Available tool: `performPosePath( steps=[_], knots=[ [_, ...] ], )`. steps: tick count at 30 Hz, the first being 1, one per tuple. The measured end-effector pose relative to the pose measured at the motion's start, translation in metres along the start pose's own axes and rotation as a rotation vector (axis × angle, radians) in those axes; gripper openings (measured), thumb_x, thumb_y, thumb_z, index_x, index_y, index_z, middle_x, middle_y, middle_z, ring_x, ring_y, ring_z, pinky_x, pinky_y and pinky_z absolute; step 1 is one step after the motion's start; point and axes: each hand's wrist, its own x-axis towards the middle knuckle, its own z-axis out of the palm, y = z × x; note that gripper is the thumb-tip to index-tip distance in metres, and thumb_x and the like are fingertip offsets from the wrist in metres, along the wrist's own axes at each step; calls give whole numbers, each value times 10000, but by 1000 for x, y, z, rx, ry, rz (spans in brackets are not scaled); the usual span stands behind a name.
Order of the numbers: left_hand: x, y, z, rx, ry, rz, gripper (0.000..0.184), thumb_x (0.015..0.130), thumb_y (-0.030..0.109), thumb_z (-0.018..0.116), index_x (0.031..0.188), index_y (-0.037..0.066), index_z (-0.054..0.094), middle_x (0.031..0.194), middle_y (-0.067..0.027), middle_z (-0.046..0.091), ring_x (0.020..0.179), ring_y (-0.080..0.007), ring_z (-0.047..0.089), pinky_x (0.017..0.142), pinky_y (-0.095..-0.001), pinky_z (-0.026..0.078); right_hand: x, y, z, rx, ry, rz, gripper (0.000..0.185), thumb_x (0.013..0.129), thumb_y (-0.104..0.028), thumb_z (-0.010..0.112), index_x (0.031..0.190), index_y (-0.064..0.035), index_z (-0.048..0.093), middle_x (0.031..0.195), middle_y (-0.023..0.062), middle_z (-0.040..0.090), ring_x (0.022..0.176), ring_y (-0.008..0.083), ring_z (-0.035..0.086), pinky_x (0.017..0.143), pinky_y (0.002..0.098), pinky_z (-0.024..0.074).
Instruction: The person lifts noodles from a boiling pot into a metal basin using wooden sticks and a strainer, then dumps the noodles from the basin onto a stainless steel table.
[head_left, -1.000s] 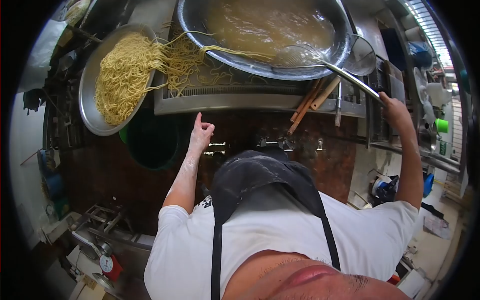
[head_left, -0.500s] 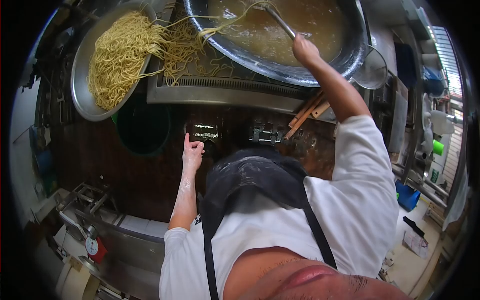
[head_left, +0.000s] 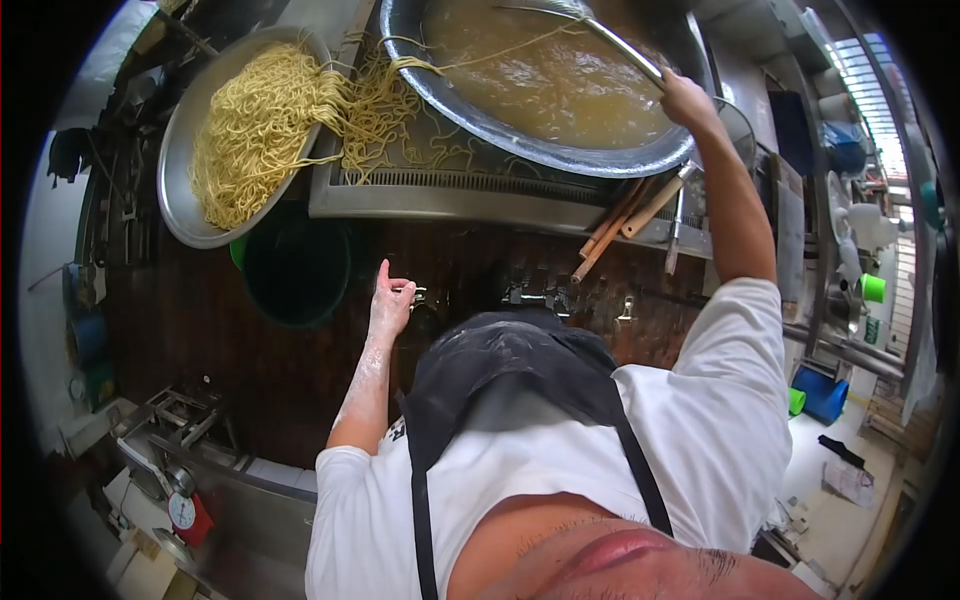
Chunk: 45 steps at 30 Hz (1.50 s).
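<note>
Above the broad, round metal pot (head_left: 560, 156), the right hand (head_left: 688, 98) is wrapped firmly around the smooth, slender metal handle of a skimmer (head_left: 628, 55), which slants up and left across cloudy brown liquid (head_left: 550, 115) with a rippled, glossy surface; the skimmer's head lies at the top edge of the view, too cut off to make out fully. Thin yellow noodles stretch from the pot's dull grey rim over the liquid toward the skimmer. Left of the pot, a tilted, shallow metal bowl (head_left: 178, 190) carries a dense, tangled heap of noodles (head_left: 250, 135), and loose strands (head_left: 380, 115) spill from it across the steel tabletop (head_left: 440, 203), which has a slotted strip along its front. Near the pot's lower right, slim brown wooden sticks (head_left: 608, 228) jut over the tabletop's edge, beside a thicker, paler wooden handle (head_left: 650, 212). Below the tabletop's edge, the flour-pale left hand (head_left: 391, 297) holds nothing, its index finger straight and its thumb apart, near a round dark green tub (head_left: 300, 270) and above the wet, reddish-brown floor (head_left: 190, 315).
</note>
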Motion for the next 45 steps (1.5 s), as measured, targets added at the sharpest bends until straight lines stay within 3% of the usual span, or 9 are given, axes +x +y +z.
performPosePath(
  steps=[9,15,18,19,20,22,28,35,45],
  knots=[
    [32,19,8,105,-135,83,820,899,191,667,1558,47,202,972,-87,687,759,-180,667,738,-334,550,-171,130,-118,-78,-104,164,580,830,-189,750,1346,-79,511,1121,252,652,1076,430,612,894,489,482],
    [53,32,26,133,-195,109,824,896,194,670,1558,47,201,968,-81,697,749,-175,667,737,-330,548,-231,163,-159,-179,-242,279,534,827,-125,745,1316,-170,537,1011,216,671,957,405,653,791,499,494],
    [59,31,34,110,-173,95,806,902,151,671,1563,81,214,952,-57,671,676,-107,622,602,-260,512,-237,168,-150,-170,-329,294,518,829,-116,740,1305,-171,542,984,206,680,891,383,678,755,487,509],
    [60,33,35,127,-166,95,808,901,156,669,1561,71,212,950,-58,671,675,-106,621,599,-256,510,-238,159,-143,-268,-238,105,512,828,-130,739,1299,-171,543,939,204,683,842,378,687,729,481,518],
    [60,34,35,114,-160,78,812,897,166,670,1559,62,213,953,-63,677,688,-124,634,643,-277,522,-233,147,-139,-251,-379,241,540,836,-131,724,1333,-190,520,916,194,687,837,387,685,730,486,528],
    [57,39,35,91,-147,39,820,888,187,672,1554,44,216,958,-75,690,715,-162,661,730,-317,546,-230,143,-98,-285,-275,60,490,859,-123,679,1318,-162,510,879,193,687,817,393,687,712,499,542],
    [54,27,36,-38,-16,-23,788,912,138,647,1551,17,202,949,-72,660,729,-128,635,684,-267,529,-154,66,75,-128,-346,70,292,1012,-146,336,1221,-2,480,935,233,699,882,409,695,731,530,551],
    [24,11,35,-122,135,-160,775,937,118,633,1558,25,177,978,-66,662,714,-105,623,622,-243,517,46,-19,161,153,-162,151,300,985,-161,372,1140,10,564,1013,266,698,966,420,690,830,510,547],
    [5,26,55,-120,103,-138,802,922,134,648,1557,15,173,962,-62,655,726,-115,626,648,-253,520,190,-36,111,172,-59,158,397,1023,-214,318,1235,-14,589,1196,219,670,1106,363,661,928,479,532]
  ],
)
